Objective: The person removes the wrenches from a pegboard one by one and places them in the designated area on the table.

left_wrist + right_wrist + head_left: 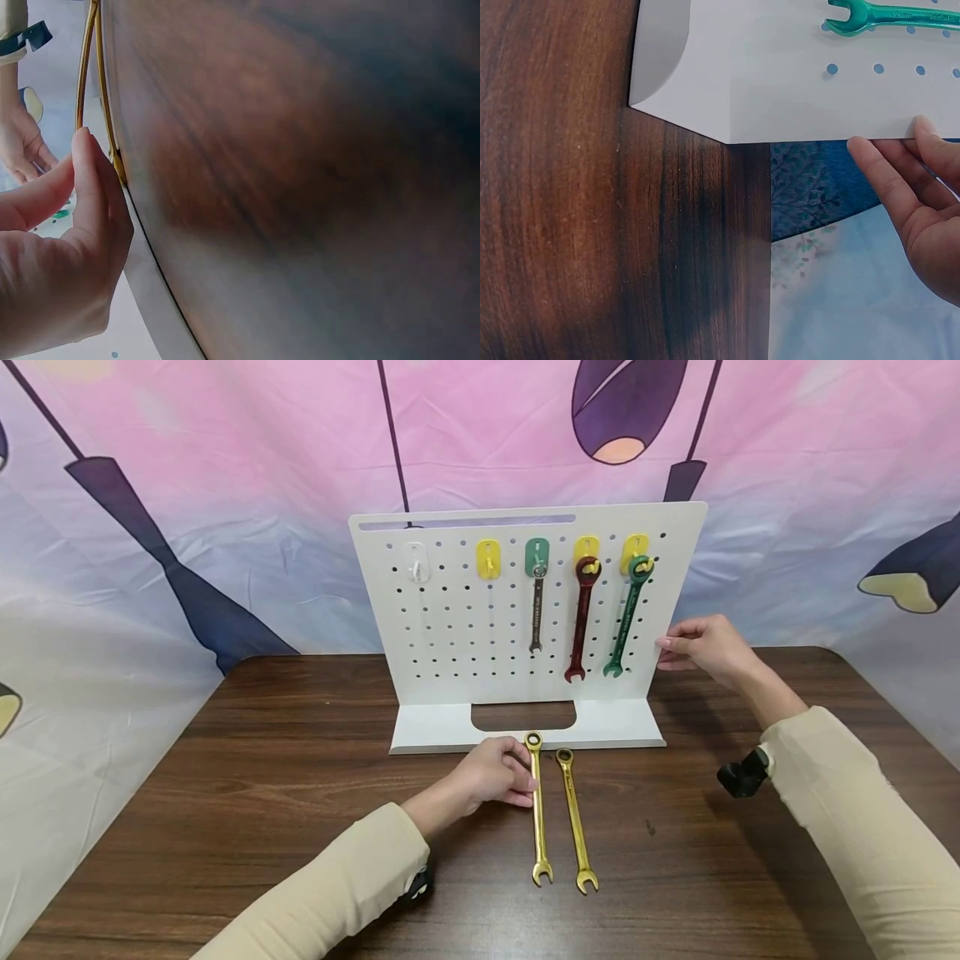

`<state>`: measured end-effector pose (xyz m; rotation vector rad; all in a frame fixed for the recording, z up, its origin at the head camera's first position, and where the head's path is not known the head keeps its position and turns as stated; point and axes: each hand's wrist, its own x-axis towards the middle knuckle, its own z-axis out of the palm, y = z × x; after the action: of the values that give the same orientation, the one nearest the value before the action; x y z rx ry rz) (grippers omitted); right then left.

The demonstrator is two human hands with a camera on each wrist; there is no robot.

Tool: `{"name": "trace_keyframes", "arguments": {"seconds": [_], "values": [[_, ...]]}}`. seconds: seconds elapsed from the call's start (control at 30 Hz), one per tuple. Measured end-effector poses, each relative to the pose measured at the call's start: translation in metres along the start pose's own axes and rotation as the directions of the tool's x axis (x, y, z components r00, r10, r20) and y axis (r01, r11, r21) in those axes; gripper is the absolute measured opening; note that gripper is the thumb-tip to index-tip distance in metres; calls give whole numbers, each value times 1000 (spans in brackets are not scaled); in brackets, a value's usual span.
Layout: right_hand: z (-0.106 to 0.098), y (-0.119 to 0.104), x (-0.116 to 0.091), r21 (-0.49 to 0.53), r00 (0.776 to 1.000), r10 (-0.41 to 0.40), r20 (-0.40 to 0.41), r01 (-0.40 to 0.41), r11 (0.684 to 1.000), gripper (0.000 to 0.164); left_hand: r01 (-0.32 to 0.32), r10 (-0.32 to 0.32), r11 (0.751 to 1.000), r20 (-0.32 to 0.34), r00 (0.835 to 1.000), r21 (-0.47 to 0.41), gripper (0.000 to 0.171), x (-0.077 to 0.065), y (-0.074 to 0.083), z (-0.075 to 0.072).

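Note:
My left hand (495, 774) pinches a gold combination wrench (538, 827) near its ring end, just in front of the white pegboard stand (465, 643). A second gold wrench (576, 822) lies on the table to its right. In the left wrist view the thumb and fingers (90, 180) meet on the wrench's shaft. My right hand (708, 647) holds the pegboard's right edge; in the right wrist view its thumb tip overlaps the board's face. Nearest to it, a green wrench (627, 618) hangs from a yellow hook, beside a dark red wrench (581, 622) and a smaller silver wrench (537, 614).
On the board's left side, a white hook (417, 564) and a yellow hook (488, 560) carry nothing. The brown wooden table (300, 777) holds the stand. Behind it hangs a patterned cloth (262, 527).

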<state>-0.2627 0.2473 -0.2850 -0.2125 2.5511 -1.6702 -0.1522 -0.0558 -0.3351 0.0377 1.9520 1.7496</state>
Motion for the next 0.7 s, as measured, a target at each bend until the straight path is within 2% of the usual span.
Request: {"name": "trace_keyframes", "arguments": {"seconds": [0.27, 0.7], "values": [[-1, 0, 0, 2, 1000, 1, 3, -1, 1000, 30, 18, -18, 1000, -4, 1000, 14, 22, -2, -1, 3], [0, 1, 1, -22, 1000, -1, 1, 1, 1000, 28, 56, -51, 994, -46, 998, 97, 20, -3, -5, 3]]}}
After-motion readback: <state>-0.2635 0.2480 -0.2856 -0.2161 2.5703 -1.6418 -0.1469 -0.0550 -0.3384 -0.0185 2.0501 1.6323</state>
